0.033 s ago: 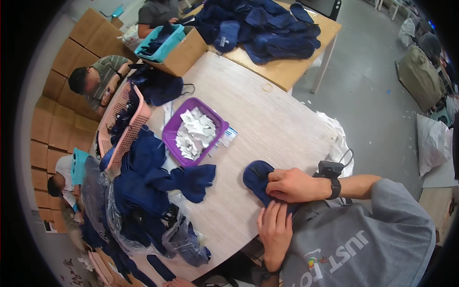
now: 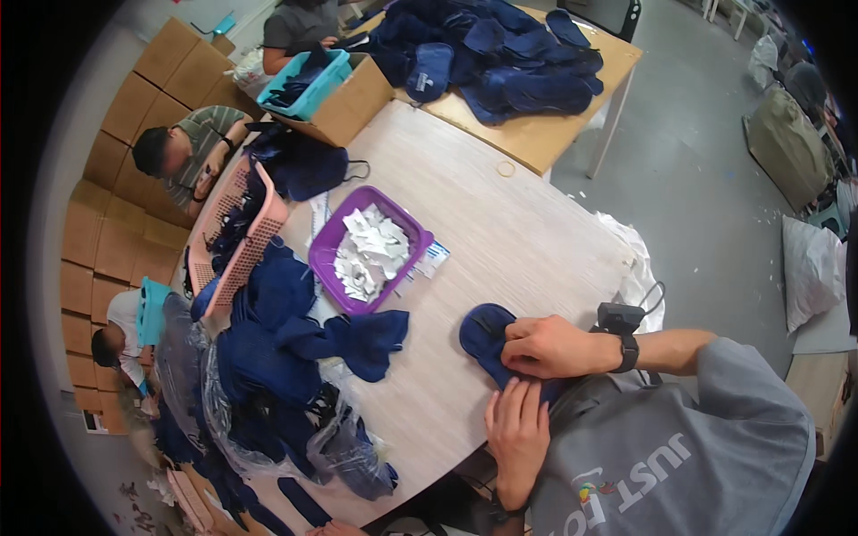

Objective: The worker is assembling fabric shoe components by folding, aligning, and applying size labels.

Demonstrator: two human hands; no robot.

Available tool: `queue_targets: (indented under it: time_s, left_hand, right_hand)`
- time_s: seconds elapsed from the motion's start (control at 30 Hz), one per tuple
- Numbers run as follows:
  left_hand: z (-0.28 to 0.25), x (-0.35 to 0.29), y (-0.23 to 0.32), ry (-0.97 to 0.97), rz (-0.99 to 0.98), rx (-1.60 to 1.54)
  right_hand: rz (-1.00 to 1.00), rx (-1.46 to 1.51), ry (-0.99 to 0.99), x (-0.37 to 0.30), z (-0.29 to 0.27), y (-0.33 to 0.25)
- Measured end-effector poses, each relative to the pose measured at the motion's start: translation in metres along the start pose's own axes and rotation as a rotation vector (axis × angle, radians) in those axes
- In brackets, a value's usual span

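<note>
A dark blue fabric piece [image 2: 486,330] with a rounded end lies near the table edge in front of me. A small black strip shows on its face. My right hand [image 2: 545,347], with a black band at the wrist, is closed over the piece, its fingers curled and pressed into the cloth; the fingertips are partly hidden. Just below, my left hand [image 2: 518,424] rests with fingers stretched out flat, their tips on the near edge of the same piece. The rest of the cloth is covered by my hands.
A purple tray [image 2: 326,259] of white paper slips stands left of my hands. Beyond it are a pink basket [image 2: 255,237] and a navy fabric heap [image 2: 264,357] with clear plastic. A teal bin [image 2: 335,71] sits by a carton. Another person's hand [image 2: 335,529] is at the bottom edge.
The whole view has shifted very slightly. Both hands stay in place on the fabric piece.
</note>
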State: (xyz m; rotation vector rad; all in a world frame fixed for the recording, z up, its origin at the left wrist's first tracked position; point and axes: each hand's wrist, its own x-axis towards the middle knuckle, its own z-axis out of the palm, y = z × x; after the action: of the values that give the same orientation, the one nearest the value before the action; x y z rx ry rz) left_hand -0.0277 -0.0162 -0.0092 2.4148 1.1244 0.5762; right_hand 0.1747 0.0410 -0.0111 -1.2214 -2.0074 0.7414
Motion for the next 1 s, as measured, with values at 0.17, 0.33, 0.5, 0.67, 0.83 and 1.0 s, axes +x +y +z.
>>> queue_targets:
  time_s: [0.17, 0.33, 0.5, 0.67, 0.83, 1.0]
  left_hand:
    - [-0.003, 0.004, 0.0, -0.049, 0.008, 0.005]
    - [-0.006, 0.008, -0.003, -0.094, 0.003, -0.064]
    - [-0.022, 0.019, -0.002, -0.139, -0.039, -0.244]
    - [-0.01, 0.016, -0.001, -0.106, -0.019, -0.072]
    - [-0.009, 0.019, 0.003, -0.101, -0.012, -0.021]
    - [-0.002, 0.019, -0.004, -0.023, -0.01, -0.061]
  right_hand:
    - [0.114, 0.096, -0.128, 0.005, -0.003, 0.011]
    - [0.134, 0.091, -0.145, 0.01, -0.005, 0.009]
    - [0.156, 0.081, -0.153, 0.013, -0.006, 0.008]
    - [0.164, 0.09, -0.16, 0.013, -0.006, 0.008]
    - [0.165, 0.08, -0.167, 0.013, -0.005, 0.011]
    - [0.167, 0.086, -0.17, 0.014, -0.004, 0.011]
